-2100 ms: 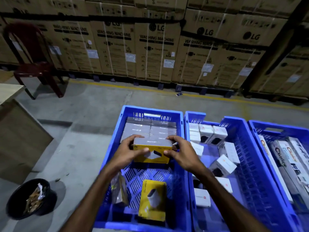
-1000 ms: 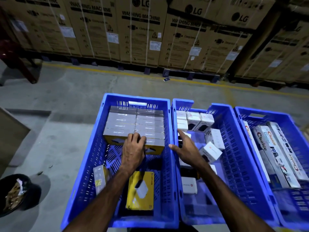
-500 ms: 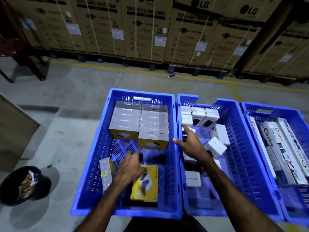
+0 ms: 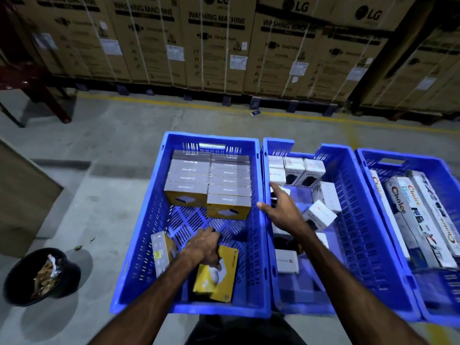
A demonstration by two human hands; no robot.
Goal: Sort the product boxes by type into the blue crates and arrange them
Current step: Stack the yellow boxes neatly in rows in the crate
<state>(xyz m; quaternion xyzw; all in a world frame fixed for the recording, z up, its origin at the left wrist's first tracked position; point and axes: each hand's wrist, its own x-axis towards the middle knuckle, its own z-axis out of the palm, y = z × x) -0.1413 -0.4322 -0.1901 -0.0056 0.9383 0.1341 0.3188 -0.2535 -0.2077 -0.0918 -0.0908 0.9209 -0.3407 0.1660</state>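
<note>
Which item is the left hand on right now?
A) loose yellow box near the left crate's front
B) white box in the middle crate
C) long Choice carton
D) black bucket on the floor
A: the left hand is curled over the loose yellow cardboard box inside the left blue plastic crate.

**Left hand down onto the loose yellow box**

Gone from the stacked rows at the far end of the left crate (image 4: 139, 245), where a yellow box was set two seconds back. Left hand (image 4: 205, 245) now lowered onto the loose yellow box (image 4: 219, 275), tilted off the floor. Right hand (image 4: 281, 210) shifted to the middle crate's (image 4: 348, 220) left wall.
</note>
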